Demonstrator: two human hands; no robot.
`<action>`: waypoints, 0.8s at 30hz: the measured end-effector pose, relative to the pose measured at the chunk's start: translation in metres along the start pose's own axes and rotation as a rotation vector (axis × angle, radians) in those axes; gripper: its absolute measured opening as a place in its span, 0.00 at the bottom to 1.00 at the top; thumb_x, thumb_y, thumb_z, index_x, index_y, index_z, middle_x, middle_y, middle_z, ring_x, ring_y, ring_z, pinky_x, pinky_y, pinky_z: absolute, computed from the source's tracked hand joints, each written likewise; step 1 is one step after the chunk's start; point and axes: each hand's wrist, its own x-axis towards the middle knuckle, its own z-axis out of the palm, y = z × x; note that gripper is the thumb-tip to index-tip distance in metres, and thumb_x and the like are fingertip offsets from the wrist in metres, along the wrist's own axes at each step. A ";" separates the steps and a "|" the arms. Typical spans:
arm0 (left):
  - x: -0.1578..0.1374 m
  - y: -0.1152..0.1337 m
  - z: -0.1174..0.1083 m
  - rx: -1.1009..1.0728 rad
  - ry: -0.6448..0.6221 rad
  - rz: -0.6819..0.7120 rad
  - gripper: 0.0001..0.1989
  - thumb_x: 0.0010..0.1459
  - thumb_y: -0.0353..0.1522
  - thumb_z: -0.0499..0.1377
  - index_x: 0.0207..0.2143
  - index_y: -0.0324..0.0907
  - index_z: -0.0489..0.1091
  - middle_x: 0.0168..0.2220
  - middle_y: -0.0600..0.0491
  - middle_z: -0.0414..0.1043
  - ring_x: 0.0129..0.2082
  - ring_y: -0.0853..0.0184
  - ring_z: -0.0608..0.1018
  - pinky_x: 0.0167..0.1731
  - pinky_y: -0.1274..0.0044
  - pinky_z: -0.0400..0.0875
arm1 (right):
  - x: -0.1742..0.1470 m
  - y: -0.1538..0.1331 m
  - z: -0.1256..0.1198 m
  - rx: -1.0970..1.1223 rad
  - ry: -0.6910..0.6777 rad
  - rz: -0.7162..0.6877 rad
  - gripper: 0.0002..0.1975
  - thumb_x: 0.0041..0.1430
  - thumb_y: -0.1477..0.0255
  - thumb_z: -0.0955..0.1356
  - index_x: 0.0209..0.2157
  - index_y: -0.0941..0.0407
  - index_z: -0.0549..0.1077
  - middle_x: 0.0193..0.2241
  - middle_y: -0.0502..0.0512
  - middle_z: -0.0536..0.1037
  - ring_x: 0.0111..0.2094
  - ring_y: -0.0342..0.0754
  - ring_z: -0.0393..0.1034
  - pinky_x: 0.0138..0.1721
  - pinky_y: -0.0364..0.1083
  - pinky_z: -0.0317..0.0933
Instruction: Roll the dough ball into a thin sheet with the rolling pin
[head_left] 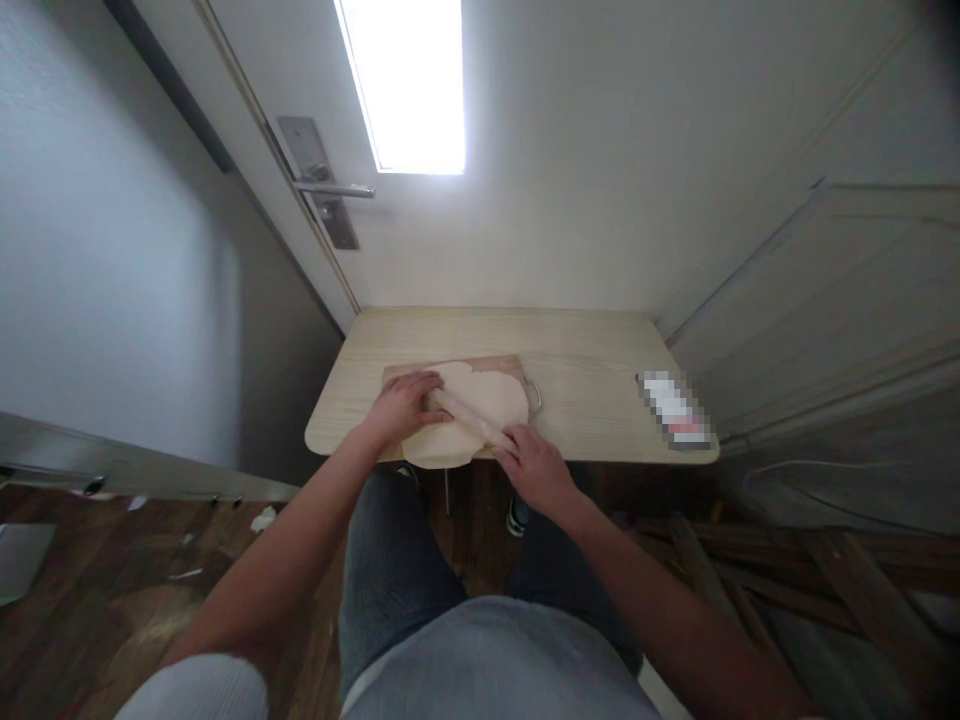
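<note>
A pale rolling pin (472, 415) lies slantwise across a flattened sheet of dough (499, 392). My left hand (406, 402) is closed around the pin's far left end. Its near right end is in my right hand (532, 462), fingers wrapped round it. The dough covers most of a wooden cutting board (484, 364) and hangs over the board's near edge, past the table's front edge. A metal ring handle (534, 393) sticks out from the board's right side.
The board rests on a light wood table (585, 370) against a white door with a lever handle (334, 188). A blurred-out flat object (675, 410) lies at the table's right end. Wooden slats (787, 570) stand at the lower right; scraps litter the floor at left.
</note>
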 end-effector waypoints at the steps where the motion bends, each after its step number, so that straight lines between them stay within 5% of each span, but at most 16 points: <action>1: 0.001 -0.003 -0.001 -0.002 -0.005 0.002 0.33 0.54 0.49 0.67 0.59 0.47 0.69 0.62 0.47 0.69 0.63 0.54 0.69 0.64 0.63 0.59 | 0.000 -0.002 0.001 0.018 0.002 0.011 0.13 0.67 0.64 0.64 0.49 0.56 0.71 0.43 0.59 0.77 0.42 0.52 0.72 0.44 0.48 0.62; 13: -0.012 0.010 0.002 0.010 0.014 -0.097 0.31 0.57 0.51 0.63 0.59 0.47 0.69 0.66 0.50 0.64 0.67 0.55 0.63 0.66 0.61 0.56 | 0.014 0.056 -0.034 0.087 0.091 -0.004 0.15 0.64 0.67 0.66 0.49 0.55 0.74 0.46 0.59 0.76 0.49 0.52 0.70 0.54 0.51 0.62; 17: -0.004 0.027 0.003 0.005 0.038 -0.151 0.30 0.61 0.53 0.57 0.60 0.47 0.68 0.66 0.49 0.65 0.66 0.55 0.64 0.66 0.60 0.54 | 0.019 0.062 -0.030 0.050 0.138 0.021 0.16 0.63 0.64 0.66 0.49 0.55 0.75 0.46 0.59 0.75 0.49 0.53 0.70 0.54 0.52 0.63; 24: 0.031 0.059 0.022 0.045 0.077 -0.181 0.23 0.72 0.41 0.42 0.62 0.46 0.64 0.65 0.48 0.65 0.66 0.58 0.64 0.65 0.59 0.55 | 0.027 0.055 -0.016 -0.047 0.275 0.037 0.19 0.66 0.59 0.65 0.50 0.57 0.75 0.46 0.62 0.76 0.50 0.55 0.69 0.55 0.52 0.62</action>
